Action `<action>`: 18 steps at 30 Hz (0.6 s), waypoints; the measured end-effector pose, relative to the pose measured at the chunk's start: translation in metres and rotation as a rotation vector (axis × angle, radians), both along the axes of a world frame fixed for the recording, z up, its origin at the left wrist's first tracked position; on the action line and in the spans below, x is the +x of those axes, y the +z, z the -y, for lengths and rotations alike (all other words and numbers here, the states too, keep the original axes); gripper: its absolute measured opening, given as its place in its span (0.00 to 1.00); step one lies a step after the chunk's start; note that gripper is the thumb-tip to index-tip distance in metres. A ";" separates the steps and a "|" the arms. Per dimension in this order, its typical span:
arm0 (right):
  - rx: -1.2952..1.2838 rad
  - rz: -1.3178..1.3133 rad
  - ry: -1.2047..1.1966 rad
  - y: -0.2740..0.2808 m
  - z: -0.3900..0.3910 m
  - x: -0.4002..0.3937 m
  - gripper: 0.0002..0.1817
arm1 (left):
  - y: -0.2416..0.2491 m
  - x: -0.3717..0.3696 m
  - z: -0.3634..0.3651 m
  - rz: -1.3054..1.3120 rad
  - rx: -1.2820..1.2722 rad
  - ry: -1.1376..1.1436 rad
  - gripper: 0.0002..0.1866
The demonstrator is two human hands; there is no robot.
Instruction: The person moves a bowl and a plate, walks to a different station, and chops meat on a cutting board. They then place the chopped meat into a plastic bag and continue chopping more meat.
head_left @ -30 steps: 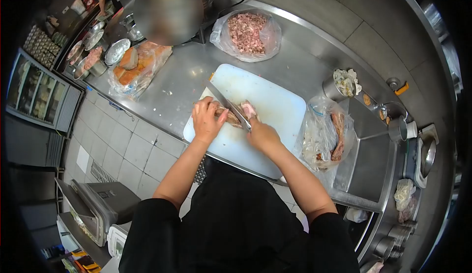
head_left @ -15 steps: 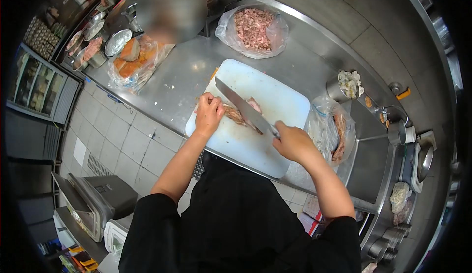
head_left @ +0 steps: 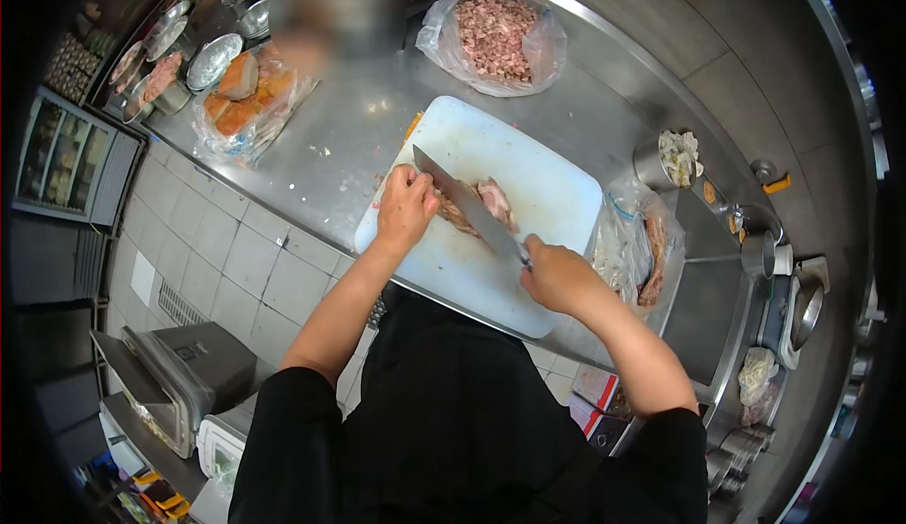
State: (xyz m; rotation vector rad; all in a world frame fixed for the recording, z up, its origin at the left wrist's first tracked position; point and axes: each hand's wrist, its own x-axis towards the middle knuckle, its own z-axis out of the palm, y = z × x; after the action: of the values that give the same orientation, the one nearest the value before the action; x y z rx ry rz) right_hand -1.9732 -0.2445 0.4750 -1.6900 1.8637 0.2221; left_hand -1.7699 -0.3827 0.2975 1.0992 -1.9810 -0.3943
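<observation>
My right hand (head_left: 559, 274) is closed round the handle of a large kitchen knife (head_left: 483, 220). The broad blade slants across a white cutting board (head_left: 547, 179), its tip close to my left fingers. With fingers curled, my left hand (head_left: 406, 211) presses on a brown strip of meat (head_left: 459, 217), which shows along the near side of the blade and is partly hidden by the hand. Just beyond the blade lies a paler pink piece of meat (head_left: 494, 199) on the board.
Past the board, a plastic bag of diced meat (head_left: 494, 38) sits on the steel counter (head_left: 354, 165). Orange-brown slabs (head_left: 241, 99) lie on plastic at the left. To the right are a bag with a long meat strip (head_left: 651, 250) and a metal container (head_left: 653, 165).
The blade has moved a little toward my left hand, and more of the pale meat shows beyond it. My left hand still presses on the strip. The whole view has shifted slightly.
</observation>
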 end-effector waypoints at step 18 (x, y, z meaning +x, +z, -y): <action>-0.140 0.057 -0.128 -0.060 0.030 0.028 0.23 | -0.003 0.020 -0.004 -0.130 0.162 -0.184 0.17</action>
State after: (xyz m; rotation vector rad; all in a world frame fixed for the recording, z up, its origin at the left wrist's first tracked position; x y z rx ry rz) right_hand -1.9456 -0.2745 0.4148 -1.6420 1.9763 -0.0090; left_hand -1.7498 -0.3791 0.2945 0.9654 -1.9670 -0.7168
